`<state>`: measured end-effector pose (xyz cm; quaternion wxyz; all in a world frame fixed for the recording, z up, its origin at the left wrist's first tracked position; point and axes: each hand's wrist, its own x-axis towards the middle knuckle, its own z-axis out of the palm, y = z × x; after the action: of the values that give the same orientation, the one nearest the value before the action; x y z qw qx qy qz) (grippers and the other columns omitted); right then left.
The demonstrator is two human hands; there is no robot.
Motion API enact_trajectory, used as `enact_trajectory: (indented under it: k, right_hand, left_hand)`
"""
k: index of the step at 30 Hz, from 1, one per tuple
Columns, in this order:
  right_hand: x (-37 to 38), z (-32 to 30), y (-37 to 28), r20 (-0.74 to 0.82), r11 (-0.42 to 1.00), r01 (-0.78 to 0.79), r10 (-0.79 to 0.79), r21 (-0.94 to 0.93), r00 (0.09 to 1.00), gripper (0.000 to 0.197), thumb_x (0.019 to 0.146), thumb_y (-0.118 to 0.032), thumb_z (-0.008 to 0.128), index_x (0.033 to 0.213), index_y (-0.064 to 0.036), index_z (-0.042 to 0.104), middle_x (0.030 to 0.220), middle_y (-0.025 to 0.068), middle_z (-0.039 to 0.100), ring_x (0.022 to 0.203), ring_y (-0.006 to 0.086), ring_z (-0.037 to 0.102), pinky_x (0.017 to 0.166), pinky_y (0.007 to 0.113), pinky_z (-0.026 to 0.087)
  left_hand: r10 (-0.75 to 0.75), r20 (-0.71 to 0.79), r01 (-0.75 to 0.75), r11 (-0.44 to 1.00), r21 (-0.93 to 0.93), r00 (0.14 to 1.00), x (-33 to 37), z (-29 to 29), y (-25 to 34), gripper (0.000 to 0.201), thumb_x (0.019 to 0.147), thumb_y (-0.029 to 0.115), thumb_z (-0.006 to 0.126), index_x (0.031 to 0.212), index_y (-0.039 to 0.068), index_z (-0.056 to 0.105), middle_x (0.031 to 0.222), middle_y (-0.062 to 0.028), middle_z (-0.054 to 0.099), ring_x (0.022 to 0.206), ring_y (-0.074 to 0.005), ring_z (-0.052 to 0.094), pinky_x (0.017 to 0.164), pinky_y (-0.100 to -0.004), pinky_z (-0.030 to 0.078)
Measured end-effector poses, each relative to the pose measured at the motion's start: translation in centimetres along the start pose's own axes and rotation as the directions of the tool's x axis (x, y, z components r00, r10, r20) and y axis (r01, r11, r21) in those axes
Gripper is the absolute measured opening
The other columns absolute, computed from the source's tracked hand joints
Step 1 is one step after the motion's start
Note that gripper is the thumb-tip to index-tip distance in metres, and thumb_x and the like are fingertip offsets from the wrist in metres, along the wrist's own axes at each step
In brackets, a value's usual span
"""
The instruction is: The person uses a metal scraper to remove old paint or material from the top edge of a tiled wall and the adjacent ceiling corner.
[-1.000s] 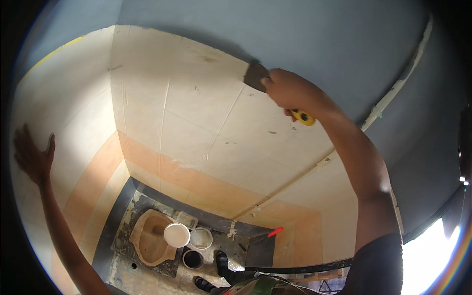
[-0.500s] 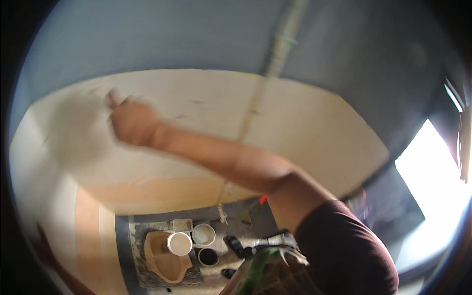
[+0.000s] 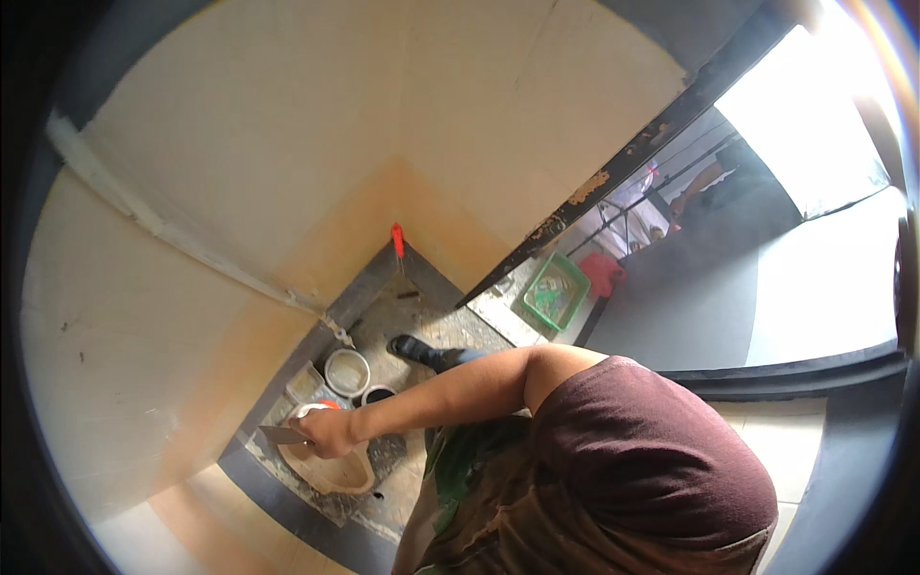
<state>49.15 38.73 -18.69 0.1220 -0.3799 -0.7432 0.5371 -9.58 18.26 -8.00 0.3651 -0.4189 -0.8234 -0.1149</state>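
My right hand [image 3: 333, 431], at the end of a bare forearm below a maroon sleeve, is closed around a putty knife [image 3: 281, 435]. The knife's flat metal blade points left, while its handle is mostly hidden in my fist. Below the hand lies a tan squat toilet pan [image 3: 337, 474], set in the floor. A white tub, mostly covered by the hand, shows only its edge, with a bit of orange-red beside it. Just beyond stand a round white tub [image 3: 347, 372] with pale contents, a squarish container [image 3: 305, 383] and a dark bucket [image 3: 379, 394]. My left hand is out of view.
A pale pipe [image 3: 192, 245] runs down the left wall. An orange-red-handled tool [image 3: 398, 240] leans in the corner. Past the dark door frame [image 3: 565, 216] are a green basket [image 3: 557, 292], a red object [image 3: 602, 275] and another person [image 3: 704, 187]. A dark shoe [image 3: 412, 350] rests on the floor.
My right hand has come down from the upper wall to the containers by the toilet pan. The view has turned right toward the doorway, and my left hand has left it.
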Motion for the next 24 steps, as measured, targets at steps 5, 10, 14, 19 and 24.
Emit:
enact_trajectory:
  k: [5,10,14,19,24]
  right_hand:
    - [0.0,1.7,4.1,-0.18,0.964,0.239,-0.216,0.117,0.96,0.029,0.092,-0.011,0.06,0.12,-0.0026,0.063,0.078,0.0176,0.073,0.067,0.0315,0.076,0.056,0.041,0.061]
    - [-4.2,-3.3,2.5,0.173,0.903,-0.128,0.061,0.41,0.983,0.037,0.095,-0.017,0.066,0.128,-0.0014,0.064,0.093,0.0208,0.075,0.088,0.0333,0.075,0.078,0.043,0.058]
    - [-7.0,-6.5,3.4,0.237,0.845,-0.235,0.133,0.481,0.962,0.036,0.101,-0.018,0.061,0.132,0.0004,0.061,0.086,0.0163,0.075,0.075,0.0266,0.075,0.068,0.038,0.059]
    - [-9.0,-8.3,2.3,0.265,0.848,-0.227,0.107,0.479,0.958,0.031,0.099,-0.017,0.063,0.124,0.0021,0.063,0.082,0.0156,0.072,0.07,0.0234,0.073,0.062,0.037,0.057]
    - [-11.2,-9.2,2.2,0.307,0.877,-0.231,0.102,0.422,0.946,0.029,0.1,-0.017,0.062,0.12,0.0035,0.063,0.082,0.0179,0.071,0.07,0.0248,0.074,0.065,0.041,0.058]
  left_hand:
    - [0.236,0.766,0.645,0.425,-0.635,0.599,-11.7,1.4,22.1,0.078,0.103,0.047,0.06,0.165,0.009,0.033,0.16,-0.0176,0.047,0.14,-0.03,0.052,0.118,-0.0435,0.042]
    - [0.452,0.765,0.889,-0.256,-0.381,0.458,-19.4,-5.7,42.2,0.064,0.107,0.043,0.061,0.152,-0.002,0.049,0.148,-0.0195,0.054,0.136,-0.0298,0.054,0.115,-0.044,0.043]
    - [0.339,0.872,0.927,-0.251,-0.277,0.352,-20.0,-6.9,46.9,0.029,0.103,0.02,0.073,0.12,-0.003,0.067,0.117,-0.0082,0.068,0.109,-0.018,0.063,0.096,-0.0357,0.051]
    - [0.447,0.777,0.887,-0.095,-0.452,0.444,-17.2,-7.7,46.0,0.022,0.102,0.022,0.075,0.096,0.0,0.071,0.092,-0.0006,0.067,0.087,-0.0124,0.062,0.08,-0.0307,0.05]
    - [0.109,0.908,0.861,-0.379,-0.338,0.405,-16.5,-5.9,45.3,0.028,0.104,0.033,0.072,0.097,0.006,0.071,0.079,0.0039,0.055,0.074,-0.0094,0.049,0.069,-0.0274,0.043]
